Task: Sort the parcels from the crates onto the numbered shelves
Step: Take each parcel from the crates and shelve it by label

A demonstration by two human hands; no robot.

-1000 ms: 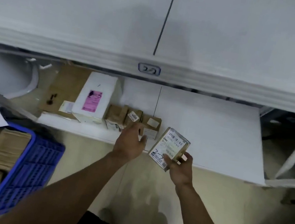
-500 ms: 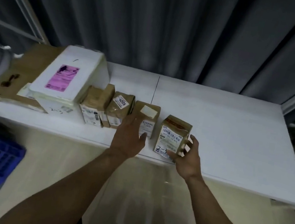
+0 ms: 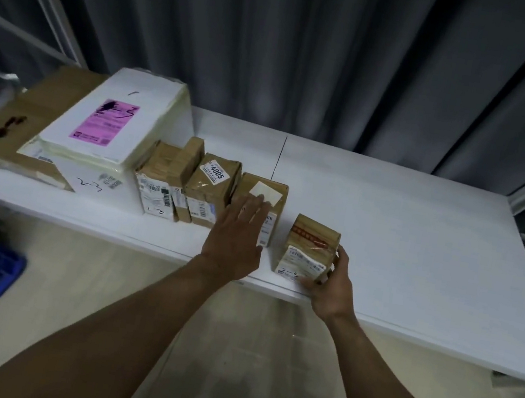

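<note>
Parcel [image 3: 310, 247] upright on shelf [image 3: 420, 246], right corner in grip of right hand [image 3: 333, 289]

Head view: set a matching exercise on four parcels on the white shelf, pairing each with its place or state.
Things:
1. large white box with pink label
2. brown taped parcel with "4005" sticker
3. brown parcel with blank white sticker
4. small brown parcel with red tape

Places or states:
A. held by the right hand
B. touched by the left hand
C. farthest left of the four
D. directly left of the touched parcel

Pairs: 1-C, 2-D, 3-B, 4-A.
</note>
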